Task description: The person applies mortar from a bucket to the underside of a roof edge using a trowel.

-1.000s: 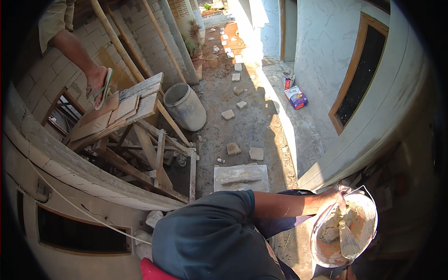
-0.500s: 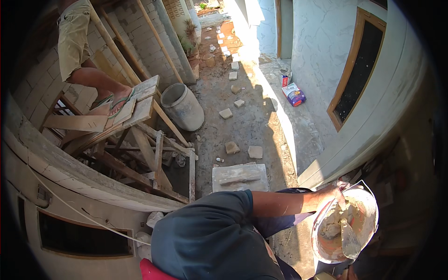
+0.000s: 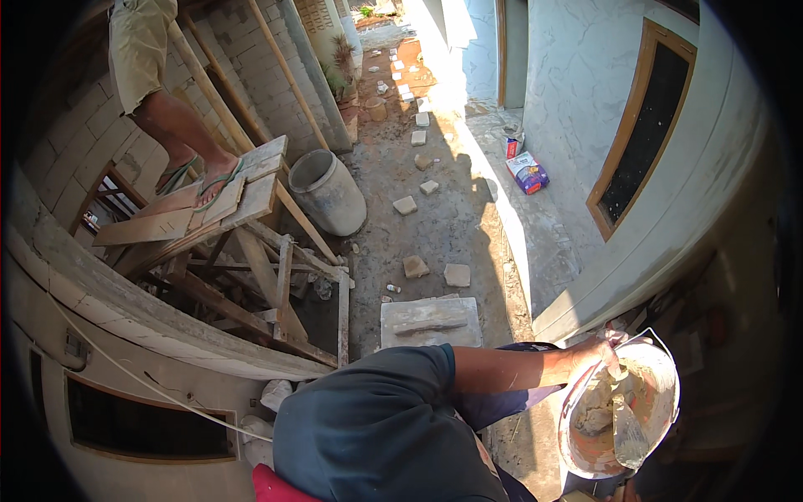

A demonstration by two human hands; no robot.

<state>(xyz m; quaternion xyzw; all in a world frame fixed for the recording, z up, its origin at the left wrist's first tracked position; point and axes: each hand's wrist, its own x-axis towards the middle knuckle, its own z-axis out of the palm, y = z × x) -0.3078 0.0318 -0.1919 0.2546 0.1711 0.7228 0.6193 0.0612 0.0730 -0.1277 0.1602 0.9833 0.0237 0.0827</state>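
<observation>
My left arm, in a dark short sleeve, reaches across to the right. My left hand (image 3: pixel 595 353) is closed on the near-left rim of a bucket (image 3: pixel 577 456), by its wire handle. Wet mortar (image 3: pixel 594 410) coats the bucket's inside and lies in it. A trowel (image 3: pixel 629 431), its blade smeared with mortar, slants down across the mouth of the bucket toward the lower edge. There my right hand (image 3: pixel 627 492) is closed round the trowel's handle, mostly cut off by the picture's edge.
A person's sandalled feet (image 3: pixel 219 180) stand on a plank scaffold (image 3: pixel 251 197) at left. Beside it is a concrete cylinder (image 3: pixel 335 197). A pale board (image 3: pixel 431 322) lies before me; several blocks (image 3: pixel 457 274) dot the ground. A purple-and-white bag (image 3: pixel 527 171) sits by the right wall.
The person on the scaffold has shifted their legs, and their rear foot shows more. A loose board under them has moved slightly right. The bucket and trowel have barely moved.
</observation>
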